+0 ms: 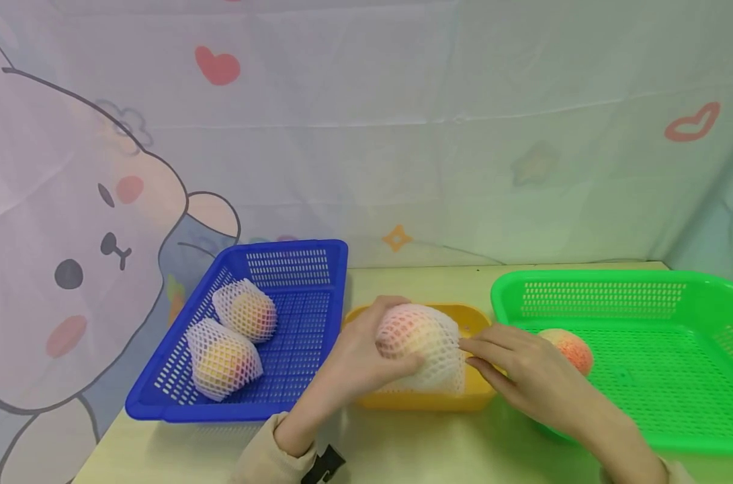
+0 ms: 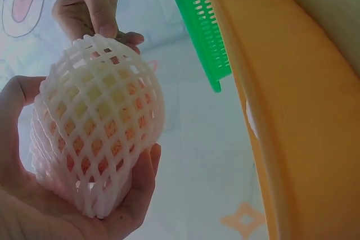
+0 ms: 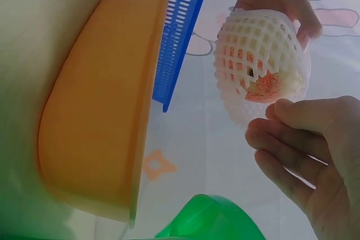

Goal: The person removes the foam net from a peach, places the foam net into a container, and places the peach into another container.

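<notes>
My left hand grips a peach in a white foam net, held over the orange basin. Thumb and fingers curl round its sides in the left wrist view. On the other side, my right hand pinches the net's edge between thumb and fingertips. Through the net's open end, reddish peach skin shows in the right wrist view. White material peeks over the basin's rim in the left wrist view.
To the left stands a blue basket with two netted peaches in it. A green basket at the right holds one bare peach near its left side. Behind the table hangs a printed cloth.
</notes>
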`<state>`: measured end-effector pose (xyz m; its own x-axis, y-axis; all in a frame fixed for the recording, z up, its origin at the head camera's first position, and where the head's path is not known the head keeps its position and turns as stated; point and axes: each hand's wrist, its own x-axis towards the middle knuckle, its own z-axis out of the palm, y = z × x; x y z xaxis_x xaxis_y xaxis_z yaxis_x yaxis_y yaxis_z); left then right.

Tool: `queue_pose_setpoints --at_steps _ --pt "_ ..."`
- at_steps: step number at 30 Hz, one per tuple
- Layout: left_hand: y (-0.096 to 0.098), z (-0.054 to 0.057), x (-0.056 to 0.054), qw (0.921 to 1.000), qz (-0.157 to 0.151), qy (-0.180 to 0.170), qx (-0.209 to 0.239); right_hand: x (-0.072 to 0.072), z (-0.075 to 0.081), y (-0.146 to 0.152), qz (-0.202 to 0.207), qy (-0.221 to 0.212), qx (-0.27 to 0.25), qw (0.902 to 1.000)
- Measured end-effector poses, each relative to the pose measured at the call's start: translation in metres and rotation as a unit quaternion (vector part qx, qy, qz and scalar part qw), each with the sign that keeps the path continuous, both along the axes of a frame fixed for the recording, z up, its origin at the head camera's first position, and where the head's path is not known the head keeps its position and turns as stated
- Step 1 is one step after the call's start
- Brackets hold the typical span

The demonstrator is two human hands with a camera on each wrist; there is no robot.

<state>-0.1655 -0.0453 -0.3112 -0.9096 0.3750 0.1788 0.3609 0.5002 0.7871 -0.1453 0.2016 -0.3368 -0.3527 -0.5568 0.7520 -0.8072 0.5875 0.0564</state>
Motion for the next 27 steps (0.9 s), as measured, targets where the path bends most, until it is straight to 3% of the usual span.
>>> queue_pose_setpoints --at_steps 9,17,27 --pt "0.005 -0.002 -0.002 0.9994 -0.018 -0.027 0.012 0.001 0.002 -0.002 0.006 -0.023 -0.023 0.9995" --pt "0.011 -0.007 -0.004 0.9976 -0.029 -0.053 0.032 -0.002 0.000 -0.004 0.005 0.025 -0.034 0.9991" --pt "0.015 -0.009 0.000 0.9975 -0.050 -0.045 0.023 0.006 -0.005 -0.002 -0.019 -0.042 -0.013 0.9989"
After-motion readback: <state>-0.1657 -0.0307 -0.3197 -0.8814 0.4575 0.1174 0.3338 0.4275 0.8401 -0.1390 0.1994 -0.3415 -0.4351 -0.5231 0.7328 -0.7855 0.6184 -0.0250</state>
